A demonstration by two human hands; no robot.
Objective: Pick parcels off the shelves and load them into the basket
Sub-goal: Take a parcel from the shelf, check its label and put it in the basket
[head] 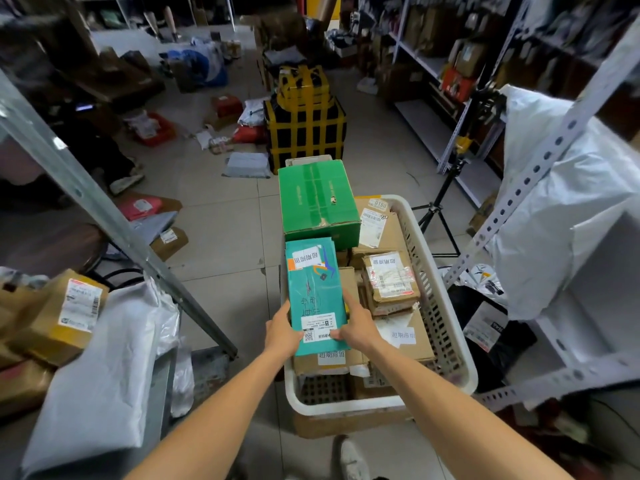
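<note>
Teal parcel over white basket, atop brown cartons, near end gripped from both sides: left hand, right hand. Long axis runs away from person toward green box. Both hands equally near.

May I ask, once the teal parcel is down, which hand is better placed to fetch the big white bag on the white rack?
Right, probably. The right hand grips the teal parcel on the side toward the white bag, right of the basket; the left hand would have to cross the basket.
</note>
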